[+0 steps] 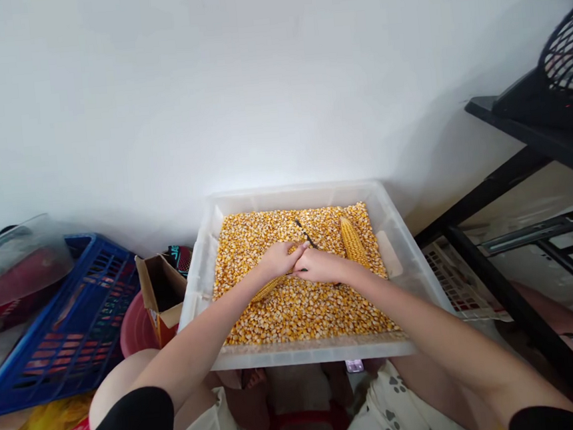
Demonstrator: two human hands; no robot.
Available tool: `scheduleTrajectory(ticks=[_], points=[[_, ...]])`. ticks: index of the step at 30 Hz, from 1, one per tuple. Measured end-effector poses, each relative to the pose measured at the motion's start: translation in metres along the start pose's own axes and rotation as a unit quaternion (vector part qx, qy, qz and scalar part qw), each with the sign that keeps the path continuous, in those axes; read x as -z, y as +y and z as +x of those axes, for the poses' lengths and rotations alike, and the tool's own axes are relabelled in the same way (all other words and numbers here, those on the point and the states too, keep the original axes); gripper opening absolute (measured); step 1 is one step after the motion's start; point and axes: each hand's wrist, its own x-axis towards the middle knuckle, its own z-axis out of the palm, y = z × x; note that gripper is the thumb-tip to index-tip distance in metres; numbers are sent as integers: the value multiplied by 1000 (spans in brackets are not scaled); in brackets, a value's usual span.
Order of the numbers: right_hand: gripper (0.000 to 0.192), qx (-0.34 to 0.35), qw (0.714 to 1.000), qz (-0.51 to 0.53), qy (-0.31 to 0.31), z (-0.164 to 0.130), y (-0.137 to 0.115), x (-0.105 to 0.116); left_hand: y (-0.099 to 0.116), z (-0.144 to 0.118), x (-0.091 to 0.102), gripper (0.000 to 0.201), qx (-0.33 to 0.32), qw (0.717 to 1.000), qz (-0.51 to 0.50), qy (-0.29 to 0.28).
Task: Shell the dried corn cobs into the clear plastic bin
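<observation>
My left hand (279, 258) is closed around a yellow corn cob (269, 288), whose near end shows below the wrist. Right against it, my right hand (316, 266) is curled into a fist. A thin dark tool (306, 234) sticks out beyond the right knuckles, and the fist seems to grip it; its exact kind is hidden. Both hands are over loose corn kernels (295, 318) that fill a clear plastic bin (309, 355). A second corn cob (353, 241), still covered in kernels, lies on them to the right of my hands.
White wall (275, 82) rises behind the bin. On the left are a blue plastic crate (68, 354), an open cardboard box (160, 286) and a pink basin (136, 325). A black metal rack (494, 183) with a fan (570, 49) stands close on the right.
</observation>
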Motion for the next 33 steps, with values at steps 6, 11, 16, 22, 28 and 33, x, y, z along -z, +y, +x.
scheduleTrajectory(ticks=[6, 11, 16, 22, 28, 33], points=[[25, 4, 1000, 11, 10, 3, -3, 5, -4, 2, 5, 55, 15, 998, -63, -20], [24, -18, 999, -7, 30, 1, -8, 6, -11, 6, 8, 57, 62, 993, -103, -2], [28, -47, 995, -32, 86, 4, -17, -8, -16, 9, 15, 58, 136, 983, -117, 45], [29, -40, 995, -9, 95, 5, -13, -17, -15, 6, 11, 58, 121, 987, -87, 55], [26, 13, 998, 38, 37, 1, -4, -4, -4, 0, 7, 55, 25, 997, -76, -5], [23, 9, 998, 48, 28, -1, -8, 5, -1, 2, 11, 53, 13, 997, -70, -11]])
